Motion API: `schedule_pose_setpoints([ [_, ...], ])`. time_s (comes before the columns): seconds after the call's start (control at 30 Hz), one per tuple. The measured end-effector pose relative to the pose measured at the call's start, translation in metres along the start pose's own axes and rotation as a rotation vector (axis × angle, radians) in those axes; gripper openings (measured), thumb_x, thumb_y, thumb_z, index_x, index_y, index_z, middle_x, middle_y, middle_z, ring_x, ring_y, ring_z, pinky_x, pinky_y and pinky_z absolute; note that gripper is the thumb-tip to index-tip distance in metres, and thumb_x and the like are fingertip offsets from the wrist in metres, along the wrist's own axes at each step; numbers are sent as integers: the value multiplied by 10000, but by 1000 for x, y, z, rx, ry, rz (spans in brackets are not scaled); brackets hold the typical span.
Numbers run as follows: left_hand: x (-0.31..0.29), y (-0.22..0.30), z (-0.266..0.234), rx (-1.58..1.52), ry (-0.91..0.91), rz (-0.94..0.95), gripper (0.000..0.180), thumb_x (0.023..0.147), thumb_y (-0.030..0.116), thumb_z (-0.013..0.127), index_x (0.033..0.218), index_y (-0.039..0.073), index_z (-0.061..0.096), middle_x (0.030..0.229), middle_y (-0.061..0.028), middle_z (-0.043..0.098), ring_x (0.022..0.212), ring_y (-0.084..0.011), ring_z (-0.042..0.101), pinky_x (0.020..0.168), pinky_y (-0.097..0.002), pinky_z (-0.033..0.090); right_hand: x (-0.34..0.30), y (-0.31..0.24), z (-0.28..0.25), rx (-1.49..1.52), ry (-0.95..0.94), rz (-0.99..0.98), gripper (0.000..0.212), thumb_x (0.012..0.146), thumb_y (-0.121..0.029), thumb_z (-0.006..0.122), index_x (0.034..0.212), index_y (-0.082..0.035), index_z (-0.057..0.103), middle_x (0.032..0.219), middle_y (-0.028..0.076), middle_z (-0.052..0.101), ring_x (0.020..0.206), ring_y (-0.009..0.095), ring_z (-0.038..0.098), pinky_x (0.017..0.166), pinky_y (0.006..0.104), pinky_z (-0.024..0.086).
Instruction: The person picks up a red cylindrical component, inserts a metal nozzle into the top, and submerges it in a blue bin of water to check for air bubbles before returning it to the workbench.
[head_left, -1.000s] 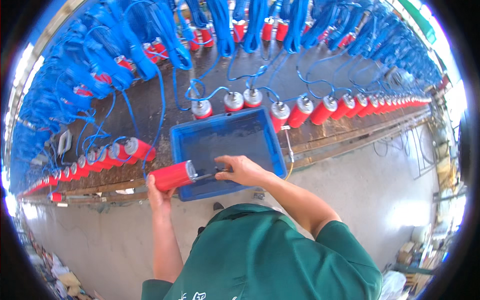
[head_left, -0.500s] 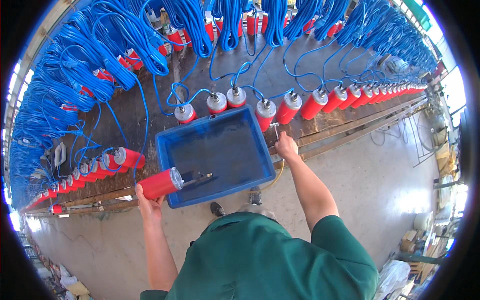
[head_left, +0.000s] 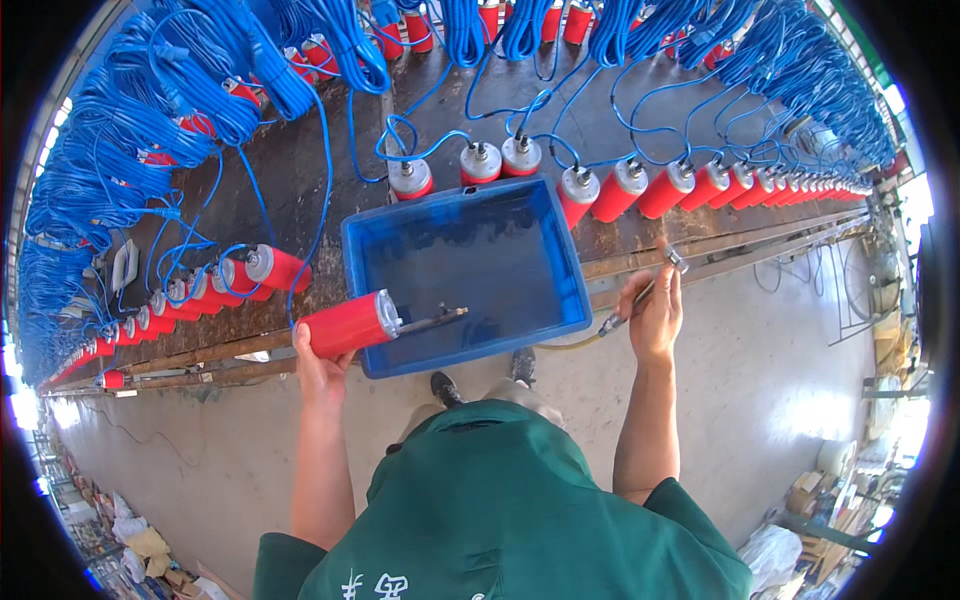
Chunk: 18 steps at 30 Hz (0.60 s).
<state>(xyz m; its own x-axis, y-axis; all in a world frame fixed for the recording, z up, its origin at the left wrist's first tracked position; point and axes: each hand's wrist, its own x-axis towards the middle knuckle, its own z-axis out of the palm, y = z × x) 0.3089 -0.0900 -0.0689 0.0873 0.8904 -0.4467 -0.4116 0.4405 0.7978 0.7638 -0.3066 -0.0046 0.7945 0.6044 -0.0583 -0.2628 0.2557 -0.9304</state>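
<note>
A red cylinder (head_left: 345,326) with a silvery end cap (head_left: 387,314) is held almost on its side near nine o'clock, cap facing between two and three; a dark stem (head_left: 432,322) with a brassy tip juts from it. At three o'clock, a held metal tool (head_left: 677,261) slants, shiny head toward one, yellow hose (head_left: 572,346) toward nine

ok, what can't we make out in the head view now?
All in the head view:
Left hand: some of its fingers, hidden behind the red cylinder.
Metal-headed hand tool: part of its handle, covered by the right hand.
Blue cable coils: upper ends, cut off by the top edge.
Far-right row of red cylinders: too small and overlapped to count.
</note>
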Motion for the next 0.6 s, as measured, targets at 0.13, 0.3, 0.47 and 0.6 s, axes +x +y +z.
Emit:
schedule_pose_setpoints([
  [0.13, -6, 4, 8, 11, -6, -16, 672, 1001, 633, 659, 1449, 149, 529, 1399, -102, 666, 1265, -296, 691, 1040, -479, 607, -22, -11, 52, -107, -168, -48, 454, 1182, -363, 488, 1552, -103, 443, 842, 41, 580, 575, 81, 467, 487, 246, 410],
  [0.3, -10, 7, 11, 8, -31, -29, 682, 1006, 653, 647, 1415, 115, 562, 1364, -104, 690, 1242, -273, 705, 1030, -431, 617, -46, 21, 104, -282, -472, 205, 247, 1151, -204, 561, 1367, -95, 509, 866, -20, 536, 669, 49, 456, 545, 224, 393],
  [0.47, -8, 5, 7, -16, -57, -22, 684, 995, 652, 664, 1404, 112, 573, 1345, -99, 697, 1205, -263, 717, 1016, -423, 624, -57, 54, 137, -347, -492, 278, 144, 1128, -175, 543, 1162, -48, 601, 789, 0, 574, 630, 55, 477, 539, 239, 396],
  [0.6, -5, 2, 4, -37, -52, -29, 691, 986, 660, 670, 1396, 111, 578, 1335, -95, 700, 1198, -263, 718, 1003, -419, 628, -59, 69, 146, -365, -412, 432, 147, 1038, -125, 546, 1056, -46, 669, 771, 33, 619, 532, 57, 449, 443, 235, 335],
])
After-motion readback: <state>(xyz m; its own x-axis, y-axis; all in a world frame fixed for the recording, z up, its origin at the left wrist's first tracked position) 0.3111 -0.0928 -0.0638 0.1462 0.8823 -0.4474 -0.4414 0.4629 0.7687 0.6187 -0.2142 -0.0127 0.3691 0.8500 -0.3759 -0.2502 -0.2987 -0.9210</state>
